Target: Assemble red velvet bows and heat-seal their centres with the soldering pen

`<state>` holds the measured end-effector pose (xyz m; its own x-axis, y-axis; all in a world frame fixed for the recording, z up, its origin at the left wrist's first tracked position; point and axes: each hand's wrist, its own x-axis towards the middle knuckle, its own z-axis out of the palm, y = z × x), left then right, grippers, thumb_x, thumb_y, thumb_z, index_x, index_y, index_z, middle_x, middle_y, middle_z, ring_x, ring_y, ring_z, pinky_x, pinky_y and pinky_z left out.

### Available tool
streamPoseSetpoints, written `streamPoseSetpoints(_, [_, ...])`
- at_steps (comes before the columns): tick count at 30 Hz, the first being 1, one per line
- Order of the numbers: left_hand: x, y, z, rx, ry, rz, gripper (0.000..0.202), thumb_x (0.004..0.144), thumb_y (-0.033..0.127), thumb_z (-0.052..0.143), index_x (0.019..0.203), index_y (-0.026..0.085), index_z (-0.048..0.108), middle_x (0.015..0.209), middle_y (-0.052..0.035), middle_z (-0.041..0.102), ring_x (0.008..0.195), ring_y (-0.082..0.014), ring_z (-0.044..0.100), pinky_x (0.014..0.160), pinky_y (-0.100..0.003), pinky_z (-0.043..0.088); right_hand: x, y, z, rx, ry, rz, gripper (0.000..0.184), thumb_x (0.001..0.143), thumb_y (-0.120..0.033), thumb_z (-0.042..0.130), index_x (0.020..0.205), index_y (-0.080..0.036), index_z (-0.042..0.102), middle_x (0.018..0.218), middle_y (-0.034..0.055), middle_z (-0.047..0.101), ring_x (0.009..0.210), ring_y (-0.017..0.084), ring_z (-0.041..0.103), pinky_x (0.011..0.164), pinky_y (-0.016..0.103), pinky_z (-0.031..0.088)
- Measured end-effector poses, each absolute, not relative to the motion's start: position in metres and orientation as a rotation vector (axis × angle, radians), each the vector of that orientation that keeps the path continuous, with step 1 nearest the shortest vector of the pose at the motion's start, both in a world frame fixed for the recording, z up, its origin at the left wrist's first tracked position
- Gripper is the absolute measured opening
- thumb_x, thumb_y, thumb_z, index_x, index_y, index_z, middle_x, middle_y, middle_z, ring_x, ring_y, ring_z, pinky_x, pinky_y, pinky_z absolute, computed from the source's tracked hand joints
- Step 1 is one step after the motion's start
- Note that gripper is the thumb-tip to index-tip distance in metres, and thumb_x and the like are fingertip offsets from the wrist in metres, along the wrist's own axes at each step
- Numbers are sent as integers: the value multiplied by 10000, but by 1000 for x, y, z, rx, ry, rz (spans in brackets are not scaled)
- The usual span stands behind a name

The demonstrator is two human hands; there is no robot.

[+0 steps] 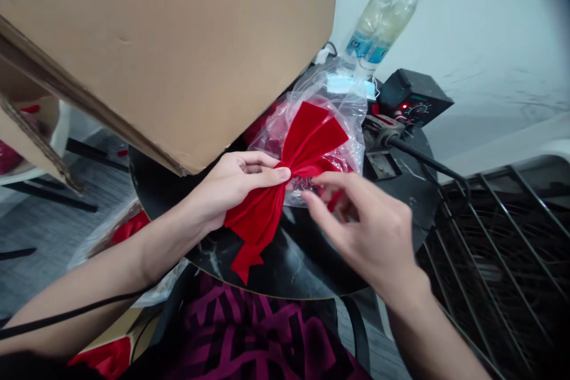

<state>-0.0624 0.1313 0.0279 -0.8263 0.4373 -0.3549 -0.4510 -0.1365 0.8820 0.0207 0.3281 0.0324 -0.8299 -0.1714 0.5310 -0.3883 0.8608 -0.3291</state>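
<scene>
A red velvet bow (285, 181) lies over the round black table (303, 261), its loops fanning up to the right and its tail hanging down to the left. My left hand (236, 187) pinches the bow at its gathered middle, thumb on top. My right hand (360, 228) hovers at the bow's right side with fingers curled, index and thumb close to the fabric; a bit of red shows under the fingers. Behind the bow sits a clear plastic bag (332, 101) holding more red fabric.
A large cardboard box (169, 41) looms at upper left. Two water bottles (383, 15) lean at the back. A black control unit (414, 95) and a tool with a cable (401, 145) sit at the table's right. A black wire rack (503, 237) is at right.
</scene>
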Motion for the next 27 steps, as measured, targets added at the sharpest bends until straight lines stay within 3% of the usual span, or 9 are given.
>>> streamPoseSetpoints(3, [-61,134,28,35,1696,2110,193,683,161,922,820,172,786,807,-12,792,716,-101,722,660,-136,555,24,305,22,240,-2545,876,220,933,-352,757,1063,-179,723,846,1,756,568,108,629,609,236,500])
streamPoseSetpoints(9, [-53,132,30,104,1768,2202,224,680,169,930,858,164,796,839,-28,808,779,-133,743,754,-190,586,21,282,16,196,-2486,1012,186,969,-177,609,1057,-159,771,814,12,769,597,113,662,630,221,521])
streamPoseSetpoints(14, [-48,127,37,93,1706,2221,229,726,213,911,913,155,793,887,-59,813,816,-177,761,794,-256,609,23,280,26,106,-2412,1239,175,968,-213,615,997,-177,784,760,-6,748,586,110,658,569,205,505])
streamPoseSetpoints(17, [-44,127,42,62,1628,2256,235,716,201,916,912,154,795,891,-59,810,807,-181,762,788,-260,611,26,281,28,32,-2347,1454,173,960,-232,631,947,-189,798,681,-19,707,643,131,689,561,198,508])
streamPoseSetpoints(22, [-33,129,44,7,1534,2317,246,692,182,927,905,166,803,851,-39,800,761,-168,751,764,-259,614,31,288,22,19,-2229,1820,170,949,-271,667,873,-205,804,709,-14,732,626,124,682,559,194,517])
streamPoseSetpoints(27, [-30,131,44,78,1671,2319,262,681,205,941,902,182,802,799,2,771,736,-134,735,742,-214,593,37,284,19,26,-2292,1767,103,926,-249,677,940,-185,757,766,7,740,626,126,653,582,222,537])
